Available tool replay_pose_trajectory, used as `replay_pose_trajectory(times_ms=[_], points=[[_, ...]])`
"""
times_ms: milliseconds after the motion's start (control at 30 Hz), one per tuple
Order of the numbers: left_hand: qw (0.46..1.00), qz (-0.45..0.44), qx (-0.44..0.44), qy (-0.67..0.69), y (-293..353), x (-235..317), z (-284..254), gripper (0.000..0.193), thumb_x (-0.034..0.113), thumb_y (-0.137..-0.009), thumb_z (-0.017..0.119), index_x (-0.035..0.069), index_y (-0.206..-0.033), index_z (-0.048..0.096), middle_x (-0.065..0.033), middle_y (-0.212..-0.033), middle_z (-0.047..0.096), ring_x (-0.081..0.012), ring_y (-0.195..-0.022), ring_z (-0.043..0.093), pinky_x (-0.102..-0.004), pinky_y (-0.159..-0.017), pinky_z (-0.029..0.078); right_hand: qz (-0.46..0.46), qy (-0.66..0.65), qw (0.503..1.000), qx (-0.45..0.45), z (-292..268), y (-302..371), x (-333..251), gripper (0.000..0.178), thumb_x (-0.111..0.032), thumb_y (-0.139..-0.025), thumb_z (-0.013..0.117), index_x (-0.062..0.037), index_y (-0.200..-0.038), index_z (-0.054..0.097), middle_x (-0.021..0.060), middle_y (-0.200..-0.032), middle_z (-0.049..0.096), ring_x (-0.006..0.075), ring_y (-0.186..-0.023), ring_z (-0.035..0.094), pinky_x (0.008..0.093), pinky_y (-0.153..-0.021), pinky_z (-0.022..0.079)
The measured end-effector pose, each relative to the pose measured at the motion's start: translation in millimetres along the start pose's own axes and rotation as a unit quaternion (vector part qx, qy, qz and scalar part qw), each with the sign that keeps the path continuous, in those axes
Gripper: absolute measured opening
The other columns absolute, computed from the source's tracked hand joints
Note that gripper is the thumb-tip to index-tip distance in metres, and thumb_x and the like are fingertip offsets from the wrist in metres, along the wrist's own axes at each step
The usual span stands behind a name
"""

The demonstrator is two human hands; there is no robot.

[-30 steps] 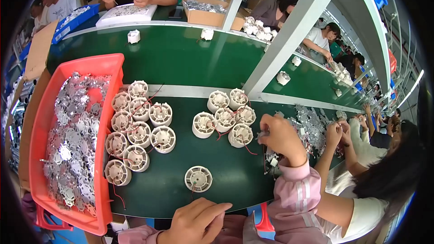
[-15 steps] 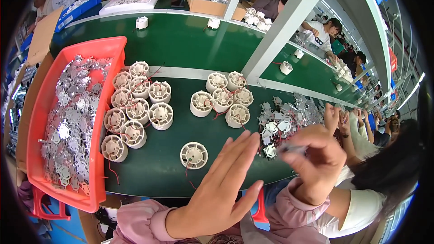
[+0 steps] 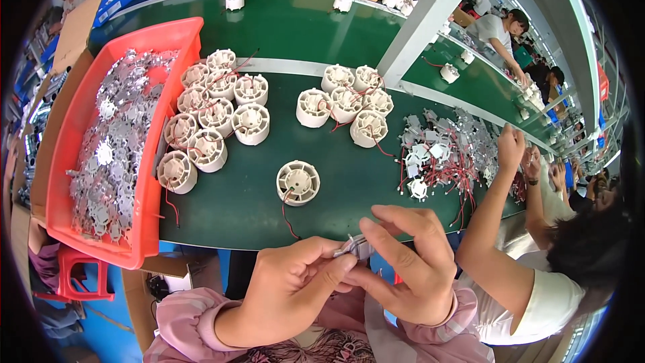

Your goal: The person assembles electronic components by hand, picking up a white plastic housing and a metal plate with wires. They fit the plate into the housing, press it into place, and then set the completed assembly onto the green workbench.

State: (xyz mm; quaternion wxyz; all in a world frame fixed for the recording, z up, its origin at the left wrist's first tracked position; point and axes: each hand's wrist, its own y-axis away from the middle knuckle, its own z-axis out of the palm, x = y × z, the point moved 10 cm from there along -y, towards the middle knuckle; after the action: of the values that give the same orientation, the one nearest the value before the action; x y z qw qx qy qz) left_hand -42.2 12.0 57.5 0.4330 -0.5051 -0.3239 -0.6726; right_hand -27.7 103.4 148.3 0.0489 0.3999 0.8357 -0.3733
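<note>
Both of my hands are raised close together at the near edge of the green workbench [image 3: 232,218]. Between the thumb and fingers of my left hand [image 3: 285,289] a small grey metal piece [image 3: 361,247] is pinched. My right hand [image 3: 413,265] is closed round the far side of that piece, its fingers bent and its thumb underneath. Fingers partly cover the piece, so its full shape is hidden. Just beyond them a single round white plastic housing [image 3: 298,183] lies on the bench, a thin red wire trailing from it toward me.
A red tray [image 3: 144,228] of silvery metal plates stands at left. White housings form a left cluster [image 3: 250,124] and a middle cluster [image 3: 314,108]. Right of them lies a pile of metal parts with red wires [image 3: 437,151]. A co-worker's arm [image 3: 494,208] reaches in at right.
My right hand has come left and down with the small grey piece. My left hand, open before, has moved down and now grips the piece too. The whole view has shifted.
</note>
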Motion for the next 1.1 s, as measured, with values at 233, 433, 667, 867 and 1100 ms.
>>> replay_pose_trajectory(times_ms=[233, 433, 667, 867, 1100], points=[[0.997, -0.060, 0.034, 0.028, 8.3, -19.6, -9.1, 0.016, 0.002, -0.096, 0.049, -0.009, -0.104, 0.057, -0.0114, -0.093, 0.065, -0.0177, -0.085, 0.067, -0.0292, -0.074, 0.060, 0.032, 0.004, 0.999, -0.026, 17.7, 18.7, 6.1, 0.047, -0.006, -0.061, 0.083, 0.0033, -0.104, 0.066, 0.0173, -0.099, 0.063, 0.0251, -0.077, 0.064, 0.0321, -0.059, 0.051], [0.997, -0.071, 0.019, -0.006, 10.3, -20.6, -21.1, 0.015, 0.003, -0.093, 0.055, -0.007, -0.103, 0.059, -0.0121, -0.088, 0.064, -0.0168, -0.080, 0.066, -0.0296, -0.067, 0.058, 0.029, -0.075, 0.992, -0.101, 32.5, 6.0, 13.4, 0.045, -0.003, -0.061, 0.081, 0.0047, -0.102, 0.065, 0.0161, -0.095, 0.063, 0.0255, -0.074, 0.063, 0.0323, -0.059, 0.050], [0.879, 0.198, 0.219, -0.374, 2.8, 52.9, -75.3, 0.021, 0.004, -0.072, 0.074, -0.002, -0.088, 0.062, -0.0129, -0.074, 0.060, -0.0223, -0.061, 0.057, -0.0324, -0.054, 0.044, -0.045, -0.089, 0.982, -0.159, 46.9, -27.2, 28.0, 0.046, -0.003, -0.059, 0.080, 0.0043, -0.102, 0.065, 0.0154, -0.094, 0.062, 0.0276, -0.075, 0.062, 0.0332, -0.061, 0.051], [0.873, 0.130, 0.194, -0.428, -21.6, 7.6, -85.5, 0.014, 0.000, -0.072, 0.072, 0.000, -0.082, 0.062, -0.0108, -0.072, 0.059, -0.0249, -0.061, 0.054, -0.0316, -0.056, 0.044, -0.062, -0.141, 0.970, -0.189, 83.5, -41.4, 46.0, 0.049, -0.003, -0.059, 0.079, 0.0045, -0.105, 0.065, 0.0165, -0.099, 0.063, 0.0307, -0.081, 0.062, 0.0361, -0.066, 0.052], [0.844, 0.167, 0.183, -0.476, -17.8, 3.9, -95.4, 0.018, -0.005, -0.066, 0.069, 0.003, -0.082, 0.064, -0.0070, -0.073, 0.057, -0.0265, -0.069, 0.052, -0.0356, -0.062, 0.043, -0.033, -0.132, 0.961, -0.240, 93.1, -32.6, 45.0, 0.049, -0.003, -0.060, 0.079, 0.0036, -0.106, 0.064, 0.0164, -0.102, 0.064, 0.0321, -0.084, 0.062, 0.0380, -0.070, 0.052]])
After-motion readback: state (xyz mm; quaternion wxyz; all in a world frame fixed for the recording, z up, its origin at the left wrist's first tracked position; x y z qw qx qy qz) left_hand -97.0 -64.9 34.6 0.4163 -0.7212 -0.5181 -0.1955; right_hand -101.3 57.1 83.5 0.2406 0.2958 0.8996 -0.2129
